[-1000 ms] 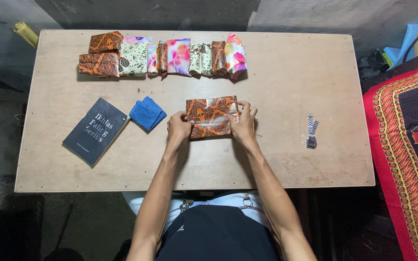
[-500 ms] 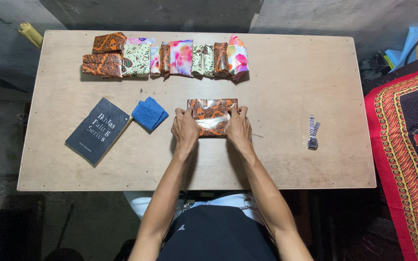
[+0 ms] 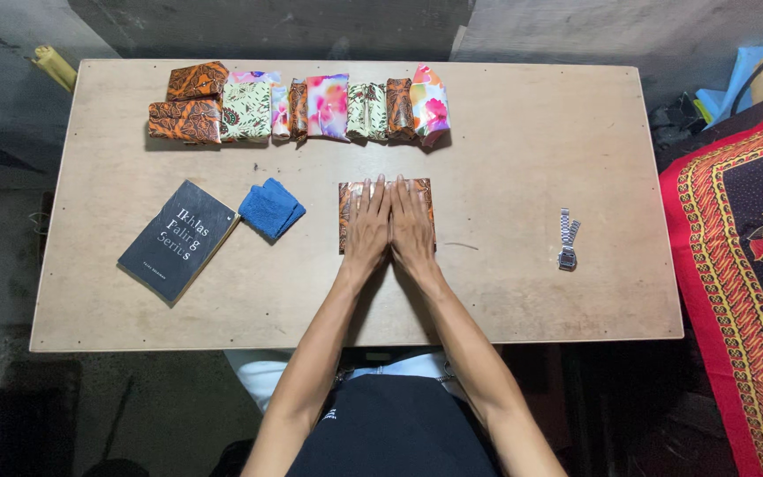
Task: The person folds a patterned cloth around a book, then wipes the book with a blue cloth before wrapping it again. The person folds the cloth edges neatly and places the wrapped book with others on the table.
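Both hands (image 3: pixel 389 225) now press flat the folded batik cloth (image 3: pixel 386 215).

Dark rectangular book cover (image 3: pixel 178 239) with pale lettering, lying tilted at table's left, beside blue cloth (image 3: pixel 271 208)

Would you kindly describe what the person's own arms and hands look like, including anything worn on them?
Both forearms are bare, with no sleeves reaching them. The left hand and right hand wear no gloves, and no rings, watch or bracelet can be made out. The fingers are long and slim.

wooden table (image 3: pixel 523 291) | book (image 3: pixel 178 240), blue cloth (image 3: pixel 271 208), watch (image 3: pixel 568 238), folded fabrics (image 3: pixel 302 110) (in a row)
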